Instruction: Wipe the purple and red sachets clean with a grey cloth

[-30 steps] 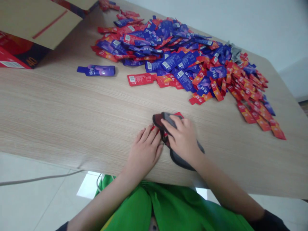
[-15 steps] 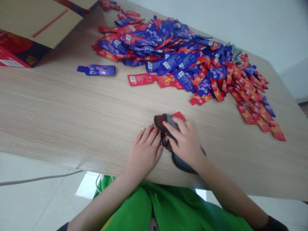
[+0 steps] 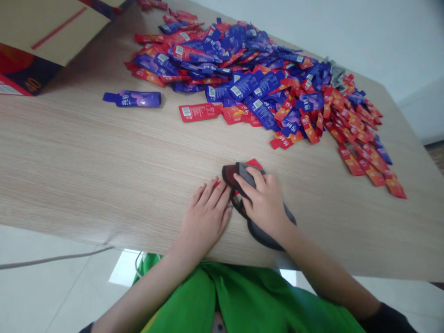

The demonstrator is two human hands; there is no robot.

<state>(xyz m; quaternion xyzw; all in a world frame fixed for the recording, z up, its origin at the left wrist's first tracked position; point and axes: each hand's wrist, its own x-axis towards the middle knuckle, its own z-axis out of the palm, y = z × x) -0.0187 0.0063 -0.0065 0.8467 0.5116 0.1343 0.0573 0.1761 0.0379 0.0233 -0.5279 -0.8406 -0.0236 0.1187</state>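
Two bare hands are positioned side by side near the front edge of the wood-grain desk [image 3: 104,171]. We observe the left hand [image 3: 206,212] laid flat, palm down, fingers extended and slightly parted, with red material showing at its fingertips. The right hand [image 3: 265,199] has its fingers bent over a grey pad [image 3: 262,235], holding it on top of a red packet [image 3: 254,163].

We identify the pad as soft fabric: grey faces, black edging and a dark reddish-brown section toward the left hand. Its lower lobe lies on the desk beneath the right wrist. The packet is mostly covered; one plain red corner protrudes past the pad's far edge. We cannot determine whether the red at the left fingertips belongs to it.

Beyond the hands, we note a loose pile of packets [image 3: 236,51], printed red-orange or blue-purple, several with barcodes. One purple packet [image 3: 138,98] lies apart, narrow neck pointing left, near a carton [image 3: 34,76] marked 40.
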